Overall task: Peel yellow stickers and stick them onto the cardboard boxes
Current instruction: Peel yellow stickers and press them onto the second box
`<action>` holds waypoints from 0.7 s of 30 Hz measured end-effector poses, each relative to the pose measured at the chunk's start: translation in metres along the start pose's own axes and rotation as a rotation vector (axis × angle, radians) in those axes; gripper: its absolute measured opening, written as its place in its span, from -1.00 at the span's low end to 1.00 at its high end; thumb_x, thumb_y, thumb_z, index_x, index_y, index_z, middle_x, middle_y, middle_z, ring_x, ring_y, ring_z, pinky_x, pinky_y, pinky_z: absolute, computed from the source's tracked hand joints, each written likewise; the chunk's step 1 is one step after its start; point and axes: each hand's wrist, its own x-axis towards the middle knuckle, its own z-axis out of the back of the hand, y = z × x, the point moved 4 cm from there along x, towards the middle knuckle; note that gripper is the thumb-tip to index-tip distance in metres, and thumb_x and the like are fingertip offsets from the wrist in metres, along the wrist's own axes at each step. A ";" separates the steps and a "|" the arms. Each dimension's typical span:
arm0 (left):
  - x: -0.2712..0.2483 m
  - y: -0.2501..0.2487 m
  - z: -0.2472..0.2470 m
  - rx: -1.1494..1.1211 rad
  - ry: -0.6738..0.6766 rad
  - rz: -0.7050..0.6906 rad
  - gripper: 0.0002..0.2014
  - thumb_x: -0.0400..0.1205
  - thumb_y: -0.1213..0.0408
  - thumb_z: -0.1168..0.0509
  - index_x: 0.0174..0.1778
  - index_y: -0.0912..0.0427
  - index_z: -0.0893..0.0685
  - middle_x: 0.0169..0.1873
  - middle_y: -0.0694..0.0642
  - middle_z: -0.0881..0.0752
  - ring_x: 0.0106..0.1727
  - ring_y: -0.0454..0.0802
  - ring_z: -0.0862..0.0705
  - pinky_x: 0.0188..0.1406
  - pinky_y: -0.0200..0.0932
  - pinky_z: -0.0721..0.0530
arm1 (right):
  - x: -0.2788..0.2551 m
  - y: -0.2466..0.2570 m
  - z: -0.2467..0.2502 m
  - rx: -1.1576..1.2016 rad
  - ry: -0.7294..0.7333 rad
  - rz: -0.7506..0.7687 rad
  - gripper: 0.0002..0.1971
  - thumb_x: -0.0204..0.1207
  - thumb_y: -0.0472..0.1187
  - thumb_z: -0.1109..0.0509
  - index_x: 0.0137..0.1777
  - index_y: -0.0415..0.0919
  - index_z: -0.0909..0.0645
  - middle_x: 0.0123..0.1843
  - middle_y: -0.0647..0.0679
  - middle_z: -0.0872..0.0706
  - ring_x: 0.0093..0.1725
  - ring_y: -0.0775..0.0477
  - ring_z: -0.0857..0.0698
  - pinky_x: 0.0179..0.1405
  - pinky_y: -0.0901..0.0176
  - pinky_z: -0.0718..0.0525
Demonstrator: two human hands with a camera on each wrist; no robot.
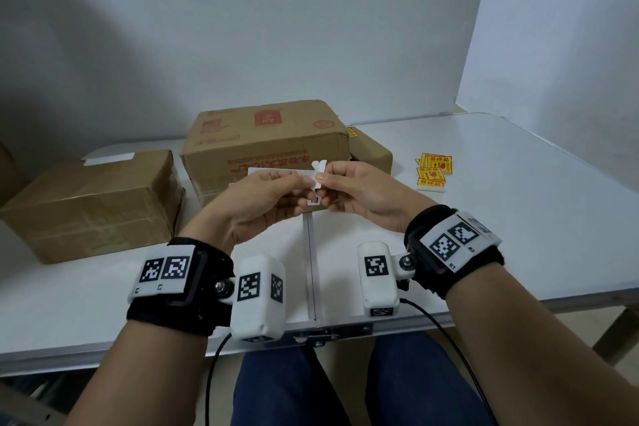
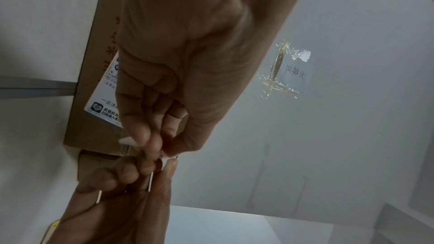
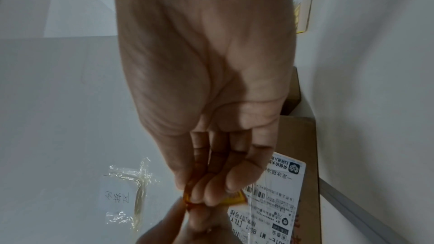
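Above the table's middle, my left hand (image 1: 300,191) and right hand (image 1: 324,183) meet and both pinch one yellow sticker (image 3: 234,198). Its white backing (image 1: 318,172) curls up between the thumbs. In the left wrist view the left hand (image 2: 159,147) pinches a white edge (image 2: 126,140). The right hand (image 3: 199,194) has its fingertips on the yellow face. Just behind the hands stands a large cardboard box (image 1: 266,135). A second box (image 1: 93,204) lies to the left, and a small one (image 1: 371,152) is at the back right.
A loose pile of yellow stickers (image 1: 432,171) lies on the white table (image 1: 518,218) to the right of the boxes. A white shipping label (image 3: 270,201) is on the large box's front. Crumpled tape holds a paper note (image 2: 293,73) to the wall.
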 end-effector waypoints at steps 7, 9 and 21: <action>0.002 -0.002 -0.002 0.049 0.008 -0.046 -0.92 0.60 0.32 -0.37 -0.10 0.26 -0.74 -0.37 -0.04 -0.74 -0.41 -0.24 -0.58 -0.35 -0.40 -0.64 | -0.001 -0.001 0.000 0.041 -0.001 -0.010 -0.85 0.70 -0.22 -0.23 -0.08 -0.21 -0.57 -0.23 -0.04 -0.66 -0.24 0.06 -0.64 -0.16 0.25 -0.63; 0.002 -0.001 -0.002 0.026 0.011 -0.044 -0.91 0.61 0.37 -0.36 -0.17 0.25 -0.76 -0.42 -0.04 -0.71 -0.43 -0.23 -0.57 -0.39 -0.41 -0.63 | -0.002 -0.002 0.000 0.048 0.001 -0.008 -0.85 0.70 -0.20 -0.23 -0.07 -0.20 -0.57 -0.24 -0.02 -0.67 -0.23 0.06 -0.65 -0.14 0.23 -0.63; 0.005 0.006 0.005 -0.098 -0.065 0.004 -0.96 0.53 0.44 -0.38 -0.21 0.29 -0.73 -0.38 0.09 -0.66 -0.43 -0.16 -0.59 -0.40 -0.38 -0.66 | -0.003 -0.003 -0.001 0.027 -0.026 0.002 -0.89 0.67 -0.22 -0.28 -0.03 -0.27 -0.54 -0.27 -0.03 -0.66 -0.28 0.09 -0.65 -0.18 0.28 -0.62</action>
